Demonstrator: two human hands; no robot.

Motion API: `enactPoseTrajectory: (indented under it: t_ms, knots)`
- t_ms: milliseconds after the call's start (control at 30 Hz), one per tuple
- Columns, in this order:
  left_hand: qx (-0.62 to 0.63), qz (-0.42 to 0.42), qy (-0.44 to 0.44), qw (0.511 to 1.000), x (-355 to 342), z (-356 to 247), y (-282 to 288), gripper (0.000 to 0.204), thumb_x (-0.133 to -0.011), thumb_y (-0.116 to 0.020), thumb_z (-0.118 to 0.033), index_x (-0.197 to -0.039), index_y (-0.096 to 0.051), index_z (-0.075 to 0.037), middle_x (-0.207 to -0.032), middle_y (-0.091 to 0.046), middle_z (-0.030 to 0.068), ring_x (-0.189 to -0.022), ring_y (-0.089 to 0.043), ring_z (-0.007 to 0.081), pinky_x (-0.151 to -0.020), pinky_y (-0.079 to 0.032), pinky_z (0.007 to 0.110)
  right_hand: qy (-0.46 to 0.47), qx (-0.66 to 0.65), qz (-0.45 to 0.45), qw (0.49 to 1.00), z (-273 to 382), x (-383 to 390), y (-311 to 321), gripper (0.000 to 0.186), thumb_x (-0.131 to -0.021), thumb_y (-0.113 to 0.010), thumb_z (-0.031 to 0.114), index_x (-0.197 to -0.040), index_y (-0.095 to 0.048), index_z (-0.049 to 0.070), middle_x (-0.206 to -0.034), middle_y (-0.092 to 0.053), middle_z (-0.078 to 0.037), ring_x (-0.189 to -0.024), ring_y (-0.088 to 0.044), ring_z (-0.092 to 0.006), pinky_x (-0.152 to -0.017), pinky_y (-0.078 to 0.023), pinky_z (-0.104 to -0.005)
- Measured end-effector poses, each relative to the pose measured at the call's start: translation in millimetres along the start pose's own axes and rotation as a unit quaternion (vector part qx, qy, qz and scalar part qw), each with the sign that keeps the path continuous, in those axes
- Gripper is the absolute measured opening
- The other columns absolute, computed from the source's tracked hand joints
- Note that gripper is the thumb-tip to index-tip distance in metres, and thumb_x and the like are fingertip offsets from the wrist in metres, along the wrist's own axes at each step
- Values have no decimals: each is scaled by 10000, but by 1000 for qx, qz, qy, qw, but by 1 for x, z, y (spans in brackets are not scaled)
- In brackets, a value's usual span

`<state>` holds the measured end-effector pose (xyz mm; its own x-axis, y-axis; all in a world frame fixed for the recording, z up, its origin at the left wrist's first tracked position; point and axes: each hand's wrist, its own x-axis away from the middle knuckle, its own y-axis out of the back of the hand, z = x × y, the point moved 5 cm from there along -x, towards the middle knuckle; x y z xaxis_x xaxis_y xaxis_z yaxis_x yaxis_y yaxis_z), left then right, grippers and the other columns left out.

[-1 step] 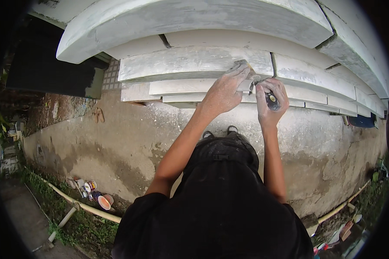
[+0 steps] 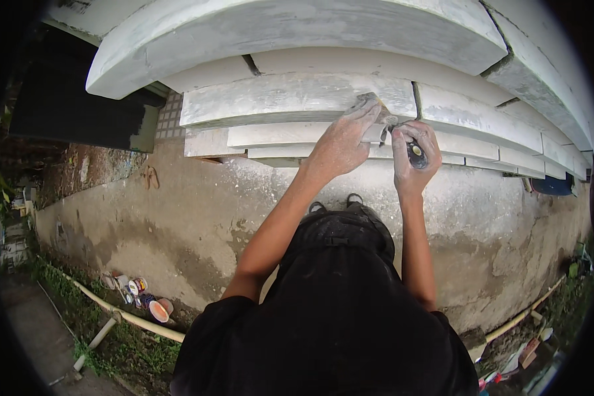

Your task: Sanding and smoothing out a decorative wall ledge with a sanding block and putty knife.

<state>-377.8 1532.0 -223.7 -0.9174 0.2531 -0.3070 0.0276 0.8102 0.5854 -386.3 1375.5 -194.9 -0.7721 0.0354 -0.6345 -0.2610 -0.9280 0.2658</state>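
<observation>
My right hand [image 2: 417, 150] is wrapped round the dark handle of a scraper that looks like a putty knife [image 2: 391, 121]; the handle's butt end [image 2: 416, 152] points toward me. The blade slants up and left, mostly covered by my left hand [image 2: 346, 140]. Its dusty fingers are pressed together over the blade, hiding how they grip it. Both hands carry whitish powder. They are at the front edge of a white-grey ledge [image 2: 277, 96], just left of a dark vertical joint [image 2: 416, 100].
Above is another thick white ledge [image 2: 297, 33]; thinner pale ledges [image 2: 280, 134] lie below. Feet in dark footwear [image 2: 354, 198] stand on stained concrete [image 2: 198, 191]. Tubs [image 2: 160, 309] sit by a pale pole [image 2: 145, 322] at lower left. Sandals [image 2: 152, 177] lie beyond. A dark panel [image 2: 79, 99] is at left.
</observation>
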Motion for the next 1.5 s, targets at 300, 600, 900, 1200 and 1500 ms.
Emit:
enactPoseTrajectory:
  t_ms: [300, 600, 900, 1200, 1500]
  knots:
    - [16, 17, -4, 1000, -7, 1, 3, 712, -707, -512, 104, -1414, -457, 37, -1462, -455, 245, -1355, -428, 399, -1139, -368, 425, -24, 5, -52, 998, 10, -16, -9, 64, -788, -747, 16, -826, -710, -19, -776, -624, -100, -707, -602, -187, -648, -471, -303]
    - [3, 29, 16, 999, -9, -2, 10, 699, -712, -503, 117, -1404, -473, 25, -1451, -464, 245, -1352, -425, 401, -1139, -365, 438, -17, 18, -43, 999, 11, -23, -15, 74, -798, -738, 39, -823, -705, -23, -771, -617, -96, -691, -590, -173, -645, -461, -295]
    - [-19, 38, 11, 999, -5, -3, 8, 707, -714, -489, 116, -1416, -440, 44, -1485, -414, 252, -1337, -438, 413, -1131, -376, 441, -22, -23, -35, 999, -2, -16, -19, 76, -792, -743, 38, -829, -719, -24, -783, -632, -98, -704, -602, -175, -649, -470, -300]
    - [-24, 14, 30, 999, 2, -2, 18, 697, -729, -507, 123, -1414, -472, 3, -1461, -462, 229, -1337, -442, 411, -1119, -390, 448, -9, -6, -32, 999, -4, -10, -30, 90, -786, -748, 41, -856, -736, -13, -801, -651, -105, -726, -633, -187, -669, -492, -307]
    - [-50, 18, 22, 998, 9, 3, 20, 699, -733, -500, 104, -1423, -460, -2, -1500, -414, 220, -1335, -445, 406, -1113, -396, 444, -22, 6, -37, 999, 19, -12, -36, 96, -791, -742, 56, -849, -728, -20, -801, -653, -110, -716, -634, -204, -665, -494, -315]
